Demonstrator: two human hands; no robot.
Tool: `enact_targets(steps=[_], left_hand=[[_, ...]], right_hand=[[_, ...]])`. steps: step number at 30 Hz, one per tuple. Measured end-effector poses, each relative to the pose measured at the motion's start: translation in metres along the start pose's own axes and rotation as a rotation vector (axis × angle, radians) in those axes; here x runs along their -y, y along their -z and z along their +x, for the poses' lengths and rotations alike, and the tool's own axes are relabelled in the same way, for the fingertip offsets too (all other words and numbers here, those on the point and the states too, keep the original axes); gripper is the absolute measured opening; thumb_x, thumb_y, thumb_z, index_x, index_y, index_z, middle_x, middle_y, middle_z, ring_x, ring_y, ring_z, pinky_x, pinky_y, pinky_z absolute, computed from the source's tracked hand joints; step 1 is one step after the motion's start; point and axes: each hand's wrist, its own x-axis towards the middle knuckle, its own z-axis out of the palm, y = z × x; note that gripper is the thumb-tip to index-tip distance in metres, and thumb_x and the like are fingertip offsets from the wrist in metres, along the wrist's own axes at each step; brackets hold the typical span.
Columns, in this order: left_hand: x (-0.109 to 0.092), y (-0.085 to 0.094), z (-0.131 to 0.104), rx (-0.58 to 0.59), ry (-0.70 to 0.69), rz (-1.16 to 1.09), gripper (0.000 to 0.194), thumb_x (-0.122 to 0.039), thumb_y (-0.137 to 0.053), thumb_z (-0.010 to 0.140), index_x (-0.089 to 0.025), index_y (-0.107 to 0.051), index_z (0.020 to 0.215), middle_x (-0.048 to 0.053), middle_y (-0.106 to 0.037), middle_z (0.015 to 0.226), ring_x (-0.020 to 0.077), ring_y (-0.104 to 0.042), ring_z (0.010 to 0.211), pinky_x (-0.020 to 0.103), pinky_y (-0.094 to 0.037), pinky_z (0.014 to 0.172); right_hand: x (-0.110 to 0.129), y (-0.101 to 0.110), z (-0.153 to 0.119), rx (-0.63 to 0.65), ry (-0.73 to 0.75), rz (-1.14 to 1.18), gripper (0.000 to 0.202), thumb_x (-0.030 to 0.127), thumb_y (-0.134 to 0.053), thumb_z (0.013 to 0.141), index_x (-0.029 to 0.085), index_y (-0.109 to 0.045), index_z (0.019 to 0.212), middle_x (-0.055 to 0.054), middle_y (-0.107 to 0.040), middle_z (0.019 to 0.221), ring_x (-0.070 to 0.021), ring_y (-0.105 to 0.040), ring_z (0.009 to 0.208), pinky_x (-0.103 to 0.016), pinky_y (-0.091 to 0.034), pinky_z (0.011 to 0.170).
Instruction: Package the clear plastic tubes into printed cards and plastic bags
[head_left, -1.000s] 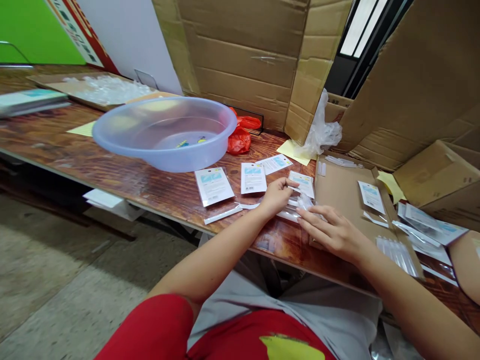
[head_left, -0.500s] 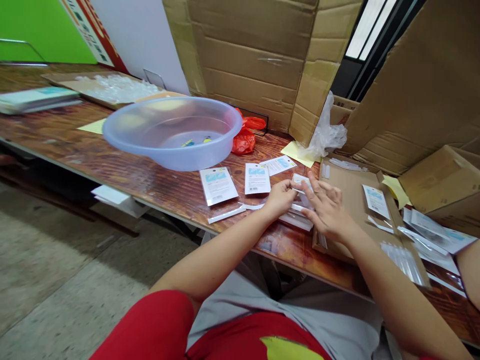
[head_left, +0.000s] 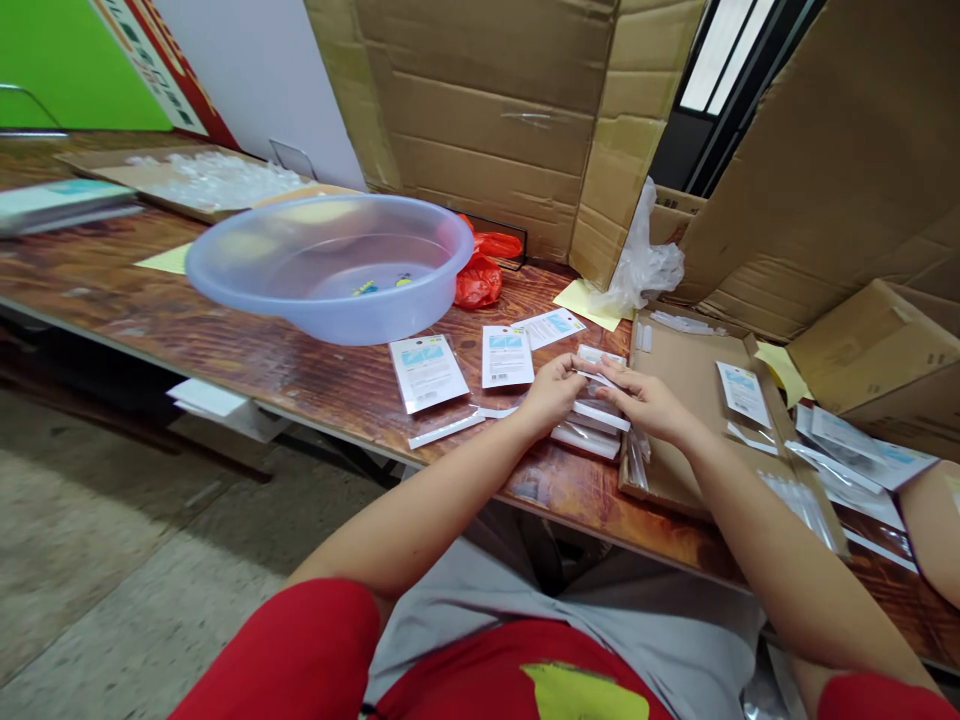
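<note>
- Both hands, left hand (head_left: 553, 392) and right hand (head_left: 643, 400), pinch one packet (head_left: 600, 357) together near the table edge (head_left: 450, 462).
- Basin (head_left: 330, 262) holds two small bits; flat carton (head_left: 694, 380) holds packets.

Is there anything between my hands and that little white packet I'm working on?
Nothing visible. The left hand and right hand both already pinch the white packet directly, above a small stack of packets on the wooden table.
</note>
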Motion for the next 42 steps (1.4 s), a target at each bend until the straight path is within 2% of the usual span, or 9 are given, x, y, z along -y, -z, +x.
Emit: enact_targets(steps=[6,13,17,20,23,25,28,35,42], left_hand=[[-0.001,0.011,0.0,0.045,-0.114,0.265,0.043,-0.039,-0.045,0.083,-0.022,-0.039,0.123,-0.004,-0.054,0.074,0.017,-0.062,0.061,0.033,-0.055,0.061],[-0.004,0.019,-0.005,0.249,-0.361,0.89,0.015,-0.021,-0.064,0.064,-0.021,-0.062,0.078,0.005,-0.061,0.092,0.0272,-0.06,0.1,0.043,-0.047,0.099],[-0.009,0.021,-0.009,0.445,-0.41,1.192,0.03,-0.024,-0.069,0.072,-0.019,-0.071,0.101,0.01,-0.064,0.111,0.0324,-0.055,0.116,0.047,-0.041,0.109],[-0.012,0.026,-0.008,0.53,-0.384,1.315,0.047,-0.035,-0.074,0.075,-0.019,-0.068,0.119,0.012,-0.062,0.125,0.0334,-0.052,0.124,0.048,-0.039,0.112],[-0.014,0.029,-0.006,0.542,-0.362,1.317,0.05,-0.034,-0.075,0.073,-0.022,-0.068,0.122,0.011,-0.062,0.127,0.0327,-0.052,0.125,0.047,-0.038,0.113],[-0.015,0.028,-0.005,0.532,-0.377,1.318,0.046,-0.028,-0.071,0.074,-0.021,-0.069,0.12,0.011,-0.064,0.124,0.0317,-0.054,0.123,0.046,-0.039,0.113],[-0.016,0.026,-0.005,0.539,-0.431,1.337,0.044,-0.024,-0.065,0.075,-0.018,-0.072,0.118,0.012,-0.067,0.12,0.0309,-0.057,0.119,0.044,-0.042,0.112],[-0.015,0.024,-0.006,0.494,-0.561,1.472,0.052,-0.023,-0.058,0.073,-0.009,-0.072,0.121,0.014,-0.073,0.122,0.0315,-0.064,0.113,0.046,-0.048,0.107],[-0.01,0.031,0.004,0.37,-0.59,1.368,0.042,-0.025,-0.054,0.077,-0.014,-0.078,0.11,0.011,-0.077,0.11,0.0297,-0.068,0.104,0.049,-0.053,0.098]], right_hand=[[0.009,0.002,0.006,-0.151,-0.016,0.132,0.027,0.031,-0.063,0.088,0.024,-0.081,0.108,-0.004,-0.072,0.126,-0.0278,-0.066,0.124,-0.05,-0.044,0.117],[0.01,0.071,-0.006,-0.409,-0.114,0.516,0.04,0.051,-0.08,0.075,0.017,-0.08,0.096,-0.007,-0.077,0.105,-0.0282,-0.075,0.095,-0.051,-0.065,0.087],[-0.024,0.095,-0.027,-0.648,-0.141,0.303,0.038,0.047,-0.078,0.076,0.022,-0.08,0.104,-0.005,-0.077,0.112,-0.0287,-0.072,0.108,-0.052,-0.058,0.102],[-0.057,0.097,-0.045,-0.448,-0.199,0.017,0.038,0.044,-0.065,0.084,0.023,-0.079,0.112,-0.007,-0.074,0.121,-0.03,-0.068,0.118,-0.053,-0.049,0.111],[-0.07,0.094,-0.062,-0.172,-0.259,-0.164,0.041,0.041,-0.077,0.073,0.022,-0.08,0.109,-0.012,-0.071,0.127,-0.0388,-0.06,0.129,-0.06,-0.044,0.112],[-0.06,0.091,-0.07,-0.127,-0.239,-0.307,0.048,0.041,-0.082,0.071,0.02,-0.078,0.113,-0.016,-0.067,0.133,-0.0446,-0.051,0.136,-0.068,-0.037,0.113],[-0.027,0.077,-0.072,-0.117,-0.204,-0.579,0.035,0.041,-0.061,0.094,0.015,-0.075,0.112,-0.019,-0.07,0.123,-0.0401,-0.054,0.129,-0.062,-0.038,0.111],[0.008,0.023,-0.029,0.033,-0.444,-0.399,0.023,0.023,-0.071,0.081,0.016,-0.07,0.103,-0.012,-0.074,0.092,-0.0243,-0.066,0.078,-0.03,-0.048,0.066],[0.009,0.051,-0.067,-0.077,-0.242,-0.284,0.016,0.011,-0.066,0.079,0.016,-0.07,0.094,-0.005,-0.068,0.092,-0.0138,-0.063,0.075,-0.025,-0.051,0.07]])
